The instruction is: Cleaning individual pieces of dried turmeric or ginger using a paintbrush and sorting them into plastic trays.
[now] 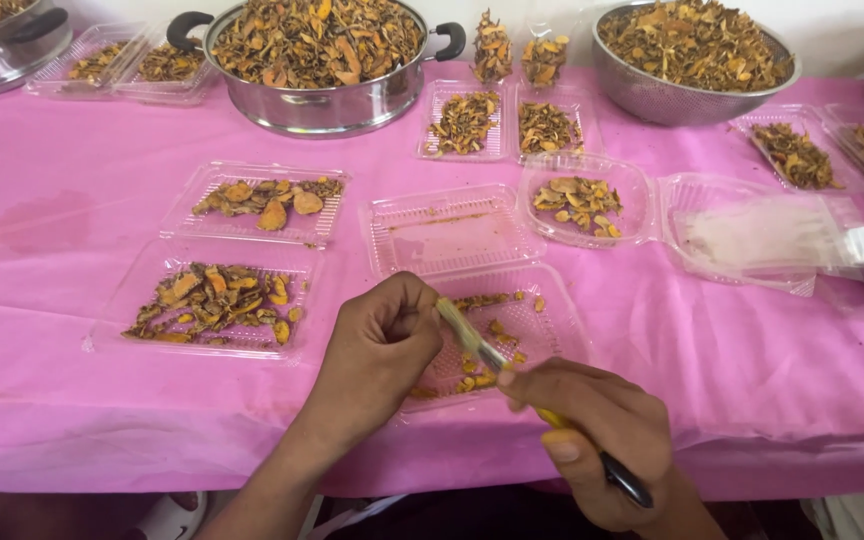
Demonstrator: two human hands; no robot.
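Observation:
My left hand point(384, 350) is curled shut over the near edge of an open clear plastic clamshell point(552, 322) that holds a few yellow dried slices. What its fingers pinch is too small to tell. My right hand point(597, 425) grips a small brush point(482, 348) with a black handle and pale bristles. The bristles point up and left, touching my left fingers. The clamshell's lid half point(449, 228) lies behind it, streaked with yellow dust.
A pink cloth point(52, 220) covers the table. Several clear trays of dried orange-brown slices point(214, 298) lie left and behind. A steel pot point(317, 55) and a steel bowl point(694, 60), both heaped with slices, stand at the back. An open clamshell point(742, 235) lies right.

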